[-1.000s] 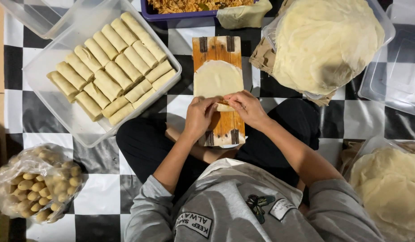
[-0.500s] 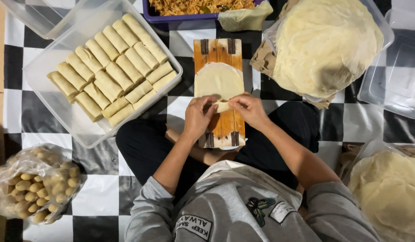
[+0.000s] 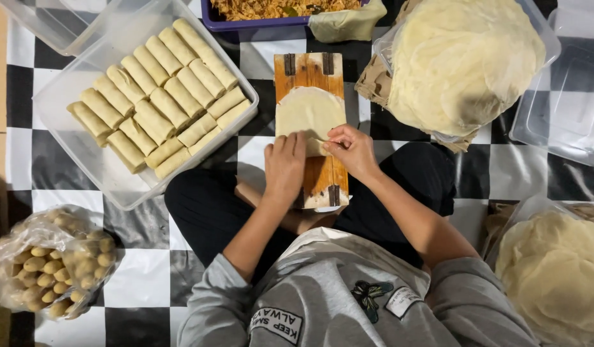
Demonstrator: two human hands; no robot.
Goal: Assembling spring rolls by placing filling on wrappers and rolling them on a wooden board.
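Note:
A pale round wrapper lies on a narrow wooden board in front of me. My left hand lies flat on the wrapper's near edge, fingers together and pointing away. My right hand pinches the folded near-right side of the same wrapper with its fingertips. What is folded inside the wrapper is hidden under my hands. The board rests across my lap, over black trousers.
A clear tub at left holds several finished rolls. A purple tray of filling is at the top. Stacks of wrappers sit top right and bottom right. A bag of small pale balls is bottom left.
Both hands have spread apart and moved up over the wrapper's near edge. The left hand has flattened onto the fold while the right hand tucks in the side.

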